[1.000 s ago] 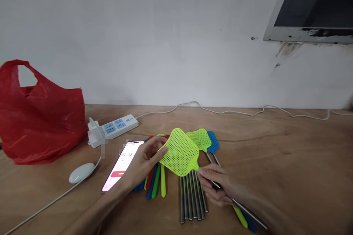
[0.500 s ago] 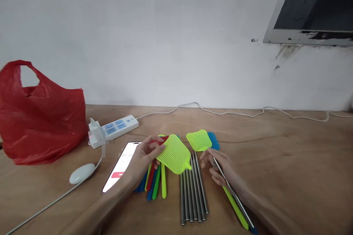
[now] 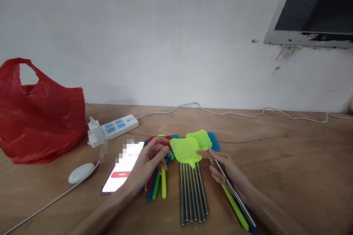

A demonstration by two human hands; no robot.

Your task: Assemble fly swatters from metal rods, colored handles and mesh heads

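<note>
A yellow-green fly swatter head (image 3: 185, 149) hangs over a row of metal tubes (image 3: 192, 194), its short stub pointing toward me. At its left edge is my left hand (image 3: 154, 156), thumb and fingers apart; whether the fingertips still touch it is unclear. My right hand (image 3: 224, 167) grips a slim metal tube (image 3: 234, 191), with fingertips on the swatter head's right edge. Beneath that hand lie a yellow-green handle (image 3: 234, 207) and a blue one, partly hidden. Behind rest another yellow-green swatter head (image 3: 202, 138) and a blue head (image 3: 213, 141).
Left of the tubes lie several coloured handles (image 3: 156, 187) below a pile of swatter heads. A lit phone (image 3: 121, 174), white power strip (image 3: 118, 126), white mouse-shaped object (image 3: 81, 173) and red plastic bag (image 3: 44, 117) are farther left. A white cable (image 3: 220, 113) runs along the wall.
The yellow-green swatter head has moved right and turned so its stub points toward me. My right fingertips now meet its right edge; my left fingers have loosened at its left edge.
</note>
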